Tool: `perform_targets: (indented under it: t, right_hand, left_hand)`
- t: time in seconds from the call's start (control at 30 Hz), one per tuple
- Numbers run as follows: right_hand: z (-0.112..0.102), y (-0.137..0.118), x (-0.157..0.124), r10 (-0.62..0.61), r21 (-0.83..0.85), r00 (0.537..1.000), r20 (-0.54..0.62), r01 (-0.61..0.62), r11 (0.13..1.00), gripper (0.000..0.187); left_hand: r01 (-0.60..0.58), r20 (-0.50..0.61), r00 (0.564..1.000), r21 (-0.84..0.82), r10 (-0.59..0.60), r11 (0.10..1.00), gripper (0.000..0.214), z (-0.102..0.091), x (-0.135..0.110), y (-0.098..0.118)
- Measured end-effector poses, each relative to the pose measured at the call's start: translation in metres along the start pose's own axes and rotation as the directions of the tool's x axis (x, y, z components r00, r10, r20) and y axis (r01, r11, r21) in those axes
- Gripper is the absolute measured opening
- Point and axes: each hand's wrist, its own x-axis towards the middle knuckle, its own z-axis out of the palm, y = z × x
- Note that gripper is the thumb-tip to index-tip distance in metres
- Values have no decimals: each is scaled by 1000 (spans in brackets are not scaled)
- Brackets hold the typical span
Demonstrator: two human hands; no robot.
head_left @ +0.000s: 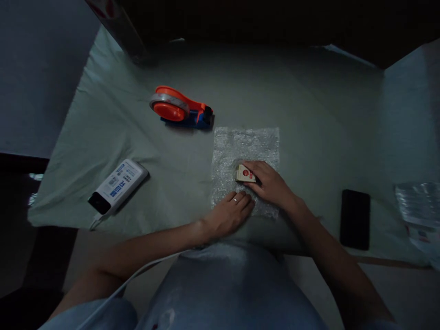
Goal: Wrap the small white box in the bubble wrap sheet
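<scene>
A square sheet of bubble wrap [245, 144] lies flat on the pale green cloth in front of me. On its middle is a small cream box [244, 173] with a red round mark, and my right hand [266, 181] grips it from the right, thumb on the near side and fingers on the far side. My left hand [232, 213] rests on the near part of the bubble wrap, palm down with the fingers stretched toward the box and a ring on one finger. A small gap separates its fingertips from the box.
An orange and blue tape dispenser [182, 107] stands behind the wrap to the left. A white power bank [118, 185] with a cable lies at the left. A black phone [355, 219] lies at right, near clear plastic packaging [419, 204]. A wrapped roll [120, 30] leans at the back left.
</scene>
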Motion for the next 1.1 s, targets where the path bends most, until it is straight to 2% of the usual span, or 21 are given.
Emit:
perform_targets:
  t: [0.23,0.33,0.4,0.43,0.47,0.53,0.6,0.67,0.73,0.87,0.97,1.1]
  right_hand:
    - [6,6,-4,3,-12,1000,-18,-3,1000,57]
    - [0,-1,-13,22,-29,990,-142,-26,999,63]
    - [-9,-10,-26,35,-33,974,-224,-44,998,53]
    - [-13,-15,-33,30,-27,977,-212,-37,999,43]
    - [-17,-20,-41,5,-22,990,-140,-8,1000,36]
    - [-22,-27,-54,-13,-32,1000,25,13,999,40]
    - [-23,-28,-63,14,-75,992,124,-5,997,41]
    - [-24,-25,-66,52,-87,991,124,-41,995,24]
    - [-27,-19,-65,60,-19,995,86,-58,998,18]
    - [-35,-14,-55,36,116,996,85,-46,992,34]
    - [-39,-11,-46,54,160,997,59,-63,985,11]
    - [-37,0,-32,166,225,986,-29,-156,962,13]
  left_hand:
    - [-7,-20,1000,8,7,1000,35,4,0,-1]
    - [-8,-62,998,-74,4,997,38,1,-6,-3]
    - [20,-101,994,-126,-33,992,38,-4,-12,-5]
    - [48,-111,992,-140,-64,989,37,-7,-15,-7]
    - [82,-106,990,-146,-98,986,35,-10,-18,-9]
    - [146,-66,985,-142,-157,979,27,-16,-23,-12]
    - [192,-14,980,-167,-197,967,17,-22,-25,-17]
    - [207,-18,976,-233,-217,950,12,-27,-23,-22]
    - [190,-83,970,-316,-227,930,15,-33,-20,-28]
    - [146,-208,940,-473,-271,869,13,-41,-16,-38]
    - [146,-259,904,-563,-341,814,9,-45,-11,-44]
    - [198,-281,826,-666,-488,719,7,-46,3,-57]
